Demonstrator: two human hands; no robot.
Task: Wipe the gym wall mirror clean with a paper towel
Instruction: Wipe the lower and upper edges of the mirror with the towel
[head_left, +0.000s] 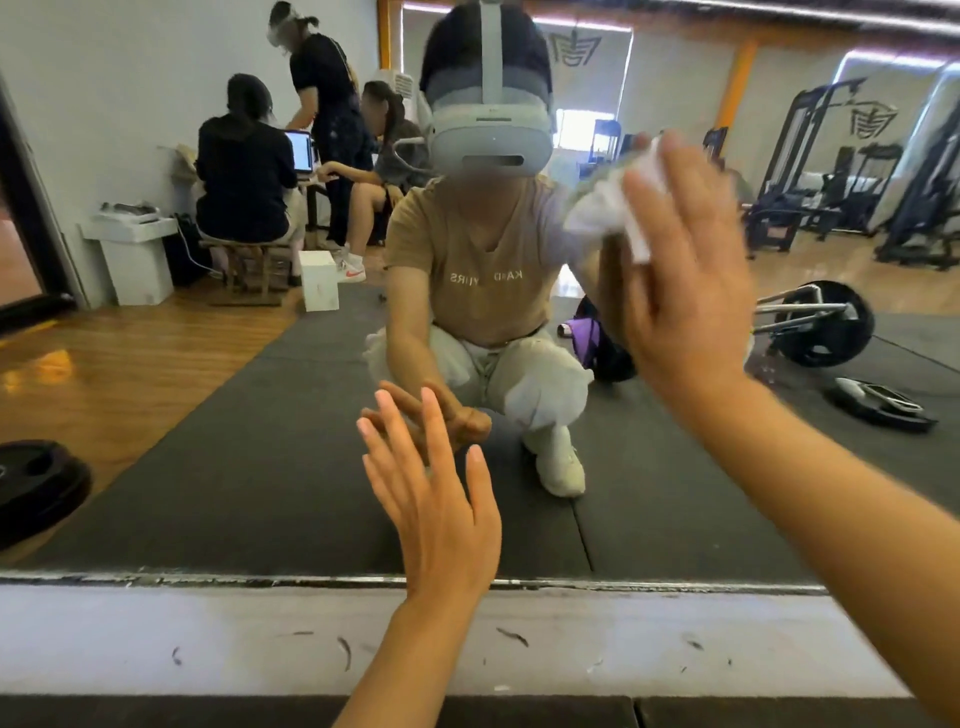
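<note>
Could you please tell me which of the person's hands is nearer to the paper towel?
Right. The right hand presses the paper towel against the mirror; the left hand is spread flat, lower down.

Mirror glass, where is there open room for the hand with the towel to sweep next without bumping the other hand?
Open glass lies on the mirror left of the left hand, above the bottom edge, and between the two hands. The upper right is crowded: the right hand presses the paper towel there.
</note>
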